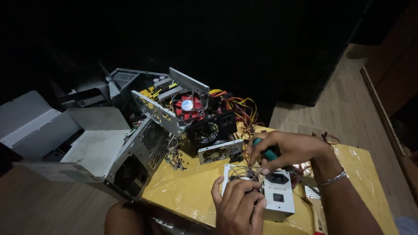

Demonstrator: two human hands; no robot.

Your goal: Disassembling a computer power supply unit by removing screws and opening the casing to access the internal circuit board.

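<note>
Grey sheet metal makes up the power supply unit (pixel 265 191), which sits on a yellow-wrapped table (pixel 191 187) at about six o'clock in the view. The left hand (pixel 237 206) clamps down on the unit's fan-grille end, fingers curled over its top. At one o'clock from it, the right hand (pixel 285 150) is closed around a green-handled screwdriver (pixel 266 152), whose tip I cannot make out in the dim light. A pile of loose screws (pixel 175 157) lies at ten o'clock from the unit, beside an open computer case (pixel 130 161) and a stack of further supplies with a red fan (pixel 188 105). As a judgement: poor light could let the driver slip off a screw head toward the left fingers, and a freed screw could roll off the slick wrapping.
</note>
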